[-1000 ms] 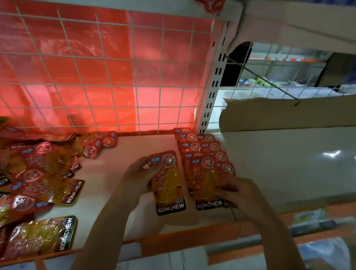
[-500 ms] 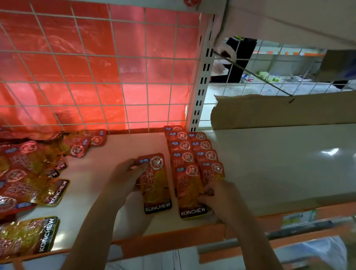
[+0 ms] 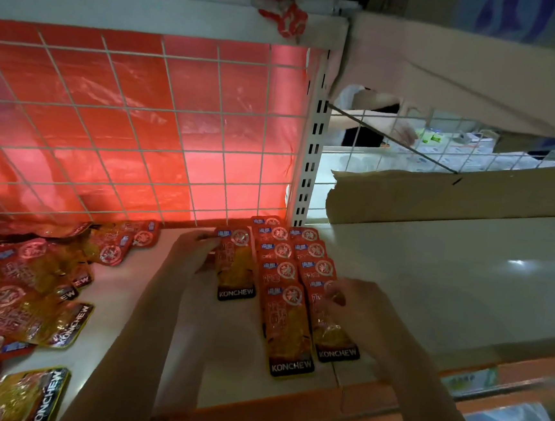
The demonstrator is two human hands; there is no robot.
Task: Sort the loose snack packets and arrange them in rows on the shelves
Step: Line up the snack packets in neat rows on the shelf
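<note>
Snack packets in two overlapping rows lie on the white shelf just right of the slotted upright post's foot. The left hand pinches a single packet by its left edge, laying it just left of the rows, at the far end from the post's side. The right hand curls its fingers onto the right row's front packet, steadying it. A good placement, I judge, keeps the new packet square and starts a third row. Loose packets sit well left of the post. Each black band reads "KONCHEW"; the red characters are too blurred to read.
</note>
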